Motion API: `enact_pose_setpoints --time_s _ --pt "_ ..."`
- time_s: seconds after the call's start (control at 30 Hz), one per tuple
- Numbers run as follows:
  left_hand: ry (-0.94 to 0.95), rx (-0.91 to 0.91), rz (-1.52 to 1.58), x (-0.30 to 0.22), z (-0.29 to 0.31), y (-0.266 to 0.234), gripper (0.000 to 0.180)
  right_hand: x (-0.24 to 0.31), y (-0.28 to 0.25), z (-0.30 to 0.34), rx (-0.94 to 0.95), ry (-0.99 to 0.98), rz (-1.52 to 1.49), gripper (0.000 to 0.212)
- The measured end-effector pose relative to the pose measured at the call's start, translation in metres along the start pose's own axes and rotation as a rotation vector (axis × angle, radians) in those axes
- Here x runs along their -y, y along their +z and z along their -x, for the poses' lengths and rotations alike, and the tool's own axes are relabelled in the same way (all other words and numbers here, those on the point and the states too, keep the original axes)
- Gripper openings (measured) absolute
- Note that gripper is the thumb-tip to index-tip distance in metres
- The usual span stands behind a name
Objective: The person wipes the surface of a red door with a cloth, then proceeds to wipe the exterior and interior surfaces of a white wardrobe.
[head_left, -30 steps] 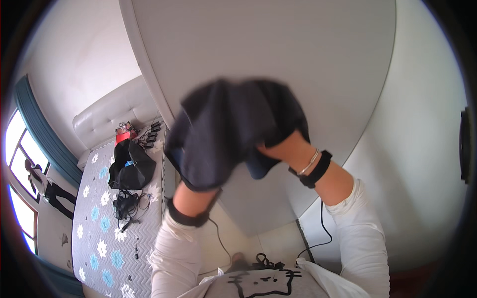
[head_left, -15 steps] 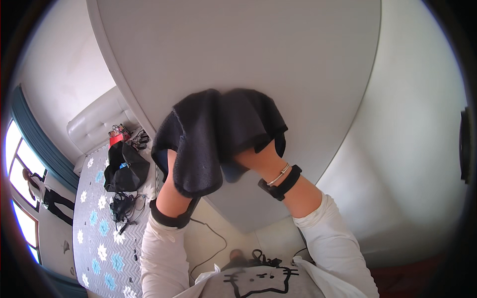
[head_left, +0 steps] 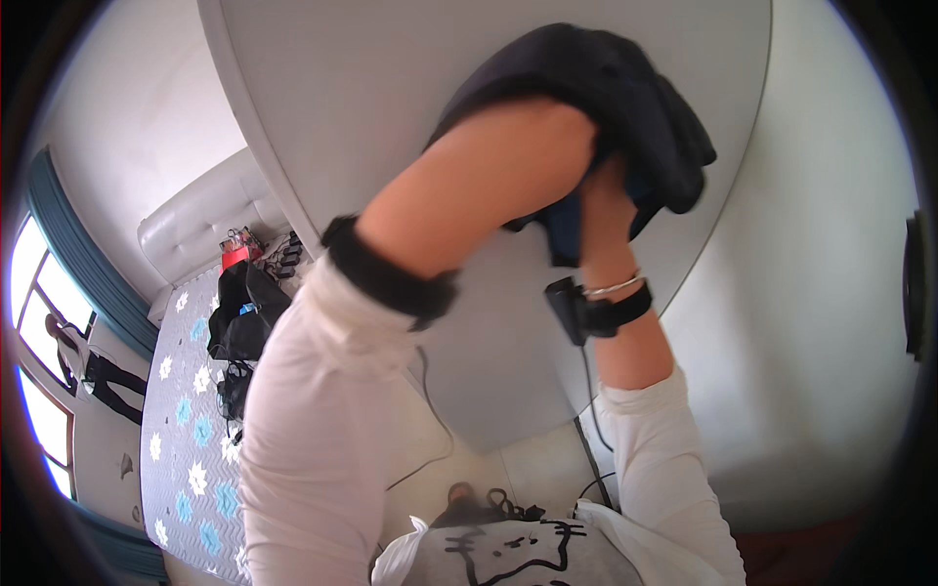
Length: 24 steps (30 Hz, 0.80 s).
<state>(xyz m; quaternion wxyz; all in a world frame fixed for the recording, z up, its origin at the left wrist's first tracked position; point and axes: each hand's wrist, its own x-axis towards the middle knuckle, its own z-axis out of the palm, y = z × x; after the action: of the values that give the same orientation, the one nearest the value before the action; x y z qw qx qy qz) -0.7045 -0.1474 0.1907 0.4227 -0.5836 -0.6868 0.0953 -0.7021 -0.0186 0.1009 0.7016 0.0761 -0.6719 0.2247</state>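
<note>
A dark, soft cloth [head_left: 645, 117], perhaps a garment with a navy inner side, is bunched in front of a large pale grey panel [head_left: 469, 361]. My left hand [head_left: 572, 132] reaches across toward the upper right, and its fingers are hidden behind and under the cloth. My right hand [head_left: 608, 186] is close by, lower and to the right, also covered by the folds. Both hands carry the cloth between them, though the grip itself does not show. Blur softens the cloth's edges. Each wrist wears a black strap, and the right one also has a thin bracelet.
At left stands a bed [head_left: 186, 391] with a patterned cover and padded headboard. A black bag [head_left: 244, 313] and dark cables lie on it. Someone in dark trousers [head_left: 112, 386] stands by the window. A pale wall [head_left: 801, 313] rises at right. A cable runs along the tiled floor.
Both hands and the cloth have moved up and right over the panel. My left forearm now crosses the middle of the view, and the cloth is more bunched.
</note>
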Motion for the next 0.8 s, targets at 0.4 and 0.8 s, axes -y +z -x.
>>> enact_pose_setpoints --time_s 0.4,0.8 --pt "0.052 0.372 0.248 -0.066 0.049 -0.051 0.017 0.045 -0.048 0.114 0.267 0.256 0.196 0.053" --pt "-0.009 0.353 0.341 -0.127 0.096 -0.031 0.018 0.109 -0.072 0.188 0.318 0.486 -0.163 0.064"
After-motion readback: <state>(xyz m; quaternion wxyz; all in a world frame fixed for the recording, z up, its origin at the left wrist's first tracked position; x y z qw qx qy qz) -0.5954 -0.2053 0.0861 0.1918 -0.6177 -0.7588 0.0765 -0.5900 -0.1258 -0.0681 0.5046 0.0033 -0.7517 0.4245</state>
